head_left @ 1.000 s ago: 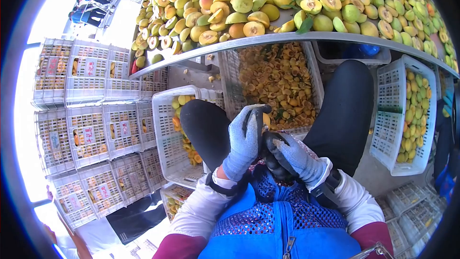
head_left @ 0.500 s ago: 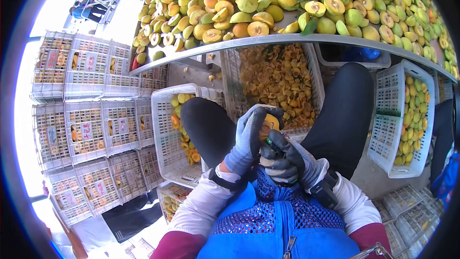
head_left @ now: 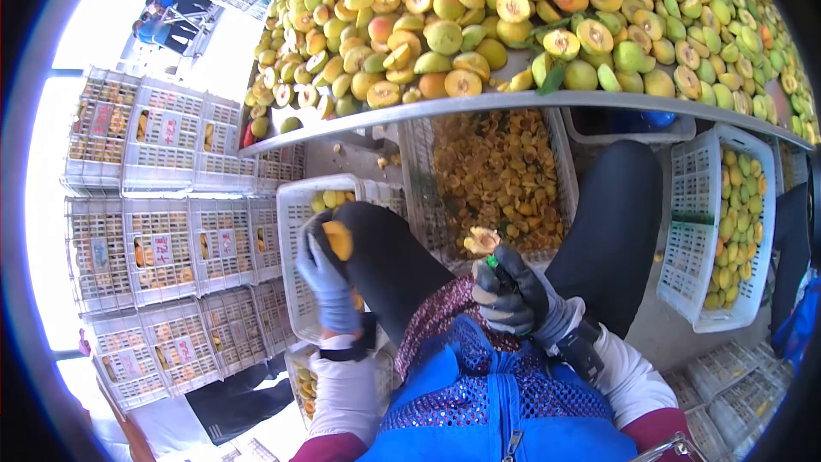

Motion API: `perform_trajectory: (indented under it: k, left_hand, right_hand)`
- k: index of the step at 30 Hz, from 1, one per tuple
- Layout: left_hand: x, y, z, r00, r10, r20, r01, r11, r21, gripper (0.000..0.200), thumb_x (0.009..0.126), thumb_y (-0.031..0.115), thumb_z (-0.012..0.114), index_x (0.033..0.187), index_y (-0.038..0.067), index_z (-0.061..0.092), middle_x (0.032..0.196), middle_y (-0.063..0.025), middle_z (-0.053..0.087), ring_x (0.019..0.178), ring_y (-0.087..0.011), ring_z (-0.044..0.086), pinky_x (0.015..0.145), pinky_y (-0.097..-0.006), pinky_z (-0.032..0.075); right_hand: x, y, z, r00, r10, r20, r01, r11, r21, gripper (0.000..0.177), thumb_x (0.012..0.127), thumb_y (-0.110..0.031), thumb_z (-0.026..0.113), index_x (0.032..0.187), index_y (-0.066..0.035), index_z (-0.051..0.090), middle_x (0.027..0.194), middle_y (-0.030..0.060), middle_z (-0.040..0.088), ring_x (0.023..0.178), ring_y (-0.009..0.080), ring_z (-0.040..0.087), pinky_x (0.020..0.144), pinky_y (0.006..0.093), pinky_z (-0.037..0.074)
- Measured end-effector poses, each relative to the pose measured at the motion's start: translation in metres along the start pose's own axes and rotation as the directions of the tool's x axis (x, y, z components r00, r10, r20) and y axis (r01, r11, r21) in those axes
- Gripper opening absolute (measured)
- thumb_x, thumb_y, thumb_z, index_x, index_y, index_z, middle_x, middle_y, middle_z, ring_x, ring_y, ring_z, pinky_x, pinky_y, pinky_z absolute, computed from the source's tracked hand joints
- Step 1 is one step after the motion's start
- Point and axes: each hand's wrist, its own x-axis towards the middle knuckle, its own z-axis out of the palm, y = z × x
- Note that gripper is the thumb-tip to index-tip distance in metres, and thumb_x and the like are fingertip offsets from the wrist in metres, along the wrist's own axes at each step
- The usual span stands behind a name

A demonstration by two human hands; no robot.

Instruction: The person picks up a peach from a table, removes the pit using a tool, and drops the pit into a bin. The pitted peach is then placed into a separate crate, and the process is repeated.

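Observation:
My left hand (head_left: 327,269), in a grey glove, is over the white crate (head_left: 295,248) at my left knee. Its fingers are closed round a yellow-orange fruit half (head_left: 339,240). My right hand (head_left: 516,295), also gloved, is in front of my chest, shut on a small tool with a green part (head_left: 492,262); most of the tool is hidden by the fingers. At the tool's tip is a ragged, pale scrap of fruit (head_left: 481,241), just above the glove. Below and ahead, between my knees, a crate of fruit scraps (head_left: 496,167) stands on the floor.
A metal-edged table (head_left: 513,103) heaped with whole and halved yellow-green stone fruit (head_left: 445,34) runs across the front. Another white crate of fruit (head_left: 688,248) stands at the right. Stacked crates (head_left: 162,235) line the left side. Two people (head_left: 171,17) are far back left.
My hands have parted. The left has moved left from my chest to the crate, carrying the fruit half. The right stays near the chest, the scrap now showing at its tool.

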Motion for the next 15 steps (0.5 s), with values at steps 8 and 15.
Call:
perform_trajectory:
  k: [8,15]
  left_hand:
    - [0.058,0.020,0.037,0.977,0.081,0.199,-0.163,0.883,0.440,0.020,0.087,0.020,0.063,0.101,0.005,0.067,0.094,-0.0143,0.067,0.087,-0.0293,0.064,0.079,-0.0362,0.049]
    - [0.136,0.085,0.199,0.753,-0.042,0.656,-0.472,0.660,0.584,0.052,0.076,0.048,0.069,0.100,0.003,0.062,0.097,-0.0180,0.064,0.089,-0.0317,0.064,0.076,-0.0407,0.050]
  right_hand:
    - [0.016,-0.012,-0.012,0.870,-0.116,-0.480,0.048,0.987,-0.151,0.035,0.093,-0.043,0.055,0.108,-0.011,0.057,0.072,0.0012,0.051,0.051,0.0103,0.043,0.047,0.0250,0.039]
    - [0.005,-0.034,-0.038,0.817,-0.269,-0.509,0.043,0.911,-0.411,0.036,0.094,-0.040,0.056,0.108,-0.007,0.055,0.079,0.0037,0.059,0.060,0.0135,0.056,0.053,0.0272,0.047]
